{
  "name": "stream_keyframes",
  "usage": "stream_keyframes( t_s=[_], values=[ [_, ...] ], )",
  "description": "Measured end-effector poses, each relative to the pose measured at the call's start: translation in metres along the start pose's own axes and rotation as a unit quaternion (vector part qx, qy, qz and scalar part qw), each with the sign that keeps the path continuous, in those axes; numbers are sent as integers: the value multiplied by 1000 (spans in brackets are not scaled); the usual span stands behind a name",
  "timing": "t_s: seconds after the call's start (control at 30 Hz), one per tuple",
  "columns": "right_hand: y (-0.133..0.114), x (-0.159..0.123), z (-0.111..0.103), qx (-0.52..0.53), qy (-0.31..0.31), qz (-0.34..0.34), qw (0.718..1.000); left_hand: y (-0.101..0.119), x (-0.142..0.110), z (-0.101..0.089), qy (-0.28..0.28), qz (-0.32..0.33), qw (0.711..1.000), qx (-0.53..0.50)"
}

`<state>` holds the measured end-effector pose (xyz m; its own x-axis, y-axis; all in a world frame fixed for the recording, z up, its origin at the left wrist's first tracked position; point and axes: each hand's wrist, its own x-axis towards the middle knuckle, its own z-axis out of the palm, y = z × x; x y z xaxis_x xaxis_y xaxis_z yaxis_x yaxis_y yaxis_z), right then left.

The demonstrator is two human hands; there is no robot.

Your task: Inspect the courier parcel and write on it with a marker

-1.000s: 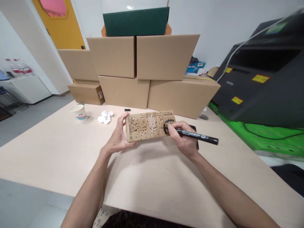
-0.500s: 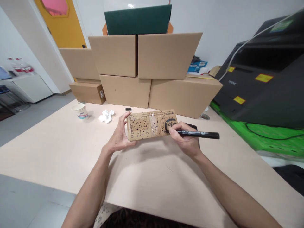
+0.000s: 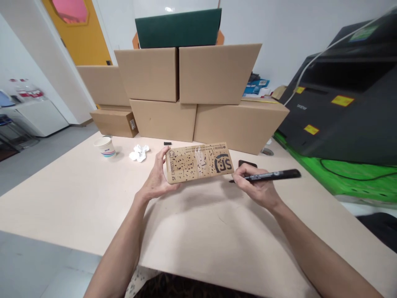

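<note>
My left hand (image 3: 157, 176) grips the left end of a small cardboard box (image 3: 192, 163), tilted so its printed face points toward me. Many short black marks dot that face, and clear tape runs across its middle. A black marker (image 3: 276, 175) is pinched in my right hand (image 3: 256, 186), just off the box's lower right corner. Its bare tip points left, apart from the printed face. Beyond the box lies a black marker cap (image 3: 167, 143). Partly behind my right hand is a dark flat object (image 3: 247, 163), perhaps a phone.
A paper cup (image 3: 105, 148) and a crumpled white tissue (image 3: 139, 153) stand at the table's left. Stacked cardboard boxes (image 3: 220, 74) line the back, topped by a dark green box (image 3: 178, 29). To the right, a large black printer carton (image 3: 338, 111) sits above a green surface (image 3: 344, 178).
My right hand has drawn the marker away from the box's right end, moving right and slightly down. The printed logo there is now uncovered. My left hand and the box have barely moved.
</note>
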<state>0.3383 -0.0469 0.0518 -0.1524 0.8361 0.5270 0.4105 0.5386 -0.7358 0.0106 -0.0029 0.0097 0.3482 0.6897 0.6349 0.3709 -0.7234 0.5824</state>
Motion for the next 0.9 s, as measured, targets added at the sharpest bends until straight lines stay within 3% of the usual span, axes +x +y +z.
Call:
stream_keyframes(
  t_s=[0.17, 0.3, 0.47, 0.67, 0.83, 0.9],
  values=[
    [39, -18, -23, 12, -76, 169, 983, -3, -1, 1, -6, -16, 1000, -4],
    [77, -33, -18, -11, -126, 302, 945, -7, -1, 1, 0, -18, 1000, -20],
    [94, -37, -1, -95, -159, 289, 939, -11, -1, 2, 3, -18, 999, -29],
    [77, -37, 0, -166, -118, 264, 943, -13, -1, -1, -6, -20, 999, -33],
    [74, -30, -11, -372, -18, 273, 887, -14, 1, -3, -11, -10, 999, -44],
    [80, -24, -12, -430, -20, 278, 859, -14, 1, -3, -12, -10, 999, -52]
  ],
)
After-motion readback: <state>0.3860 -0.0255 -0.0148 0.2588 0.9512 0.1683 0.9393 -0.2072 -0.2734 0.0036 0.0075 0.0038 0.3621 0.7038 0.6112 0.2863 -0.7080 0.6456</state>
